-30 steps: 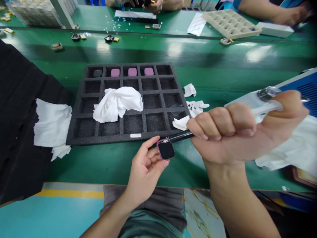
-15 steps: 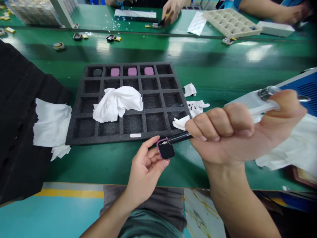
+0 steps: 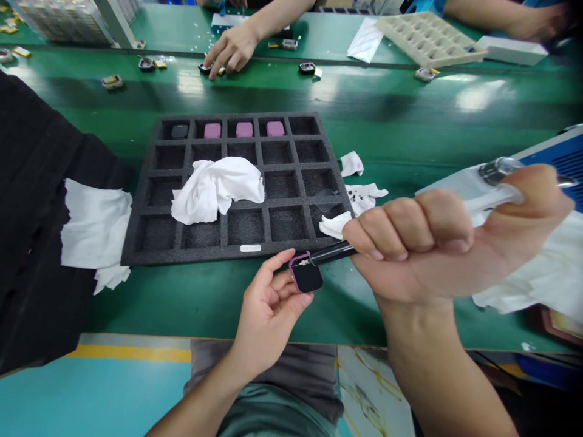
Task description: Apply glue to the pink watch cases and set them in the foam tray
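Between the fingertips and thumb of my left hand is a small square device with a purple frame and a dark face. My right hand is wrapped round a black-tipped tool, whose end meets the device's upper edge. A silver knob and a clear part show near the right thumb. Beyond my left hand lies a black foam tray with pink square pieces and one dark piece in its far row. A crumpled white cloth covers some of its compartments.
More white cloths lie left and right. Stacked black foam stands at the left, a blue machine at the right. Across the green belt, a co-worker's hand touches a small part; a beige tray lies beyond.
The co-worker's hand across the belt has moved left onto a small part. Another small part now lies on the belt further right. My hands and the device look almost the same.
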Demonstrator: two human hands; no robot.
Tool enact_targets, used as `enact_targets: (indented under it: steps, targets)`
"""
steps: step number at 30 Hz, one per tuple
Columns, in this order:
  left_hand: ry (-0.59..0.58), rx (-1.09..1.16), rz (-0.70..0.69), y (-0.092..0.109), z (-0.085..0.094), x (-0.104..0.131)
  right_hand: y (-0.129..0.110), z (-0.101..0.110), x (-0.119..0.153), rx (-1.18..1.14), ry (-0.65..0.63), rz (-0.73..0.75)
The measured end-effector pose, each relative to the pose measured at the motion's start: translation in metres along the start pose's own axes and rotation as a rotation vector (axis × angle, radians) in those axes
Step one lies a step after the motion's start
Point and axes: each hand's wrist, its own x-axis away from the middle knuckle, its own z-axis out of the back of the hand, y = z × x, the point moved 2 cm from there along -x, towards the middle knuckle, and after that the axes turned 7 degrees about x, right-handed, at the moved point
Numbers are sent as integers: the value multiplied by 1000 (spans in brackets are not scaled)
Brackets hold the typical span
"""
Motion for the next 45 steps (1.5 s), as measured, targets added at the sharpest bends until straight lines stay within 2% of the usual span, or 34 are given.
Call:
enact_targets:
  steps: [7, 15, 17, 21, 25, 39, 43, 45]
  targets:
    - [1, -3, -2, 0, 1, 0, 3, 4, 1, -1, -21, 0]
    - [-4, 41, -10, -1, 1, 0, 9, 16, -3, 40, -119, 49]
    - [-4, 45, -14, 0, 1, 0, 9, 15, -3, 56, -133, 70]
    - [2, 49, -7, 1, 0, 1, 6, 8, -1, 76, -77, 19]
    - [10, 57, 0, 0, -1, 1, 3, 1, 2, 48, -95, -1]
    - [4, 98, -1, 1, -1, 1, 3, 0, 5, -25, -137, -40]
    - [-2, 118, -2, 0, -1, 1, 1, 3, 3, -22, -193, -98]
    - [-6, 128, -3, 0, -1, 1, 0, 6, -1, -18, -297, -96]
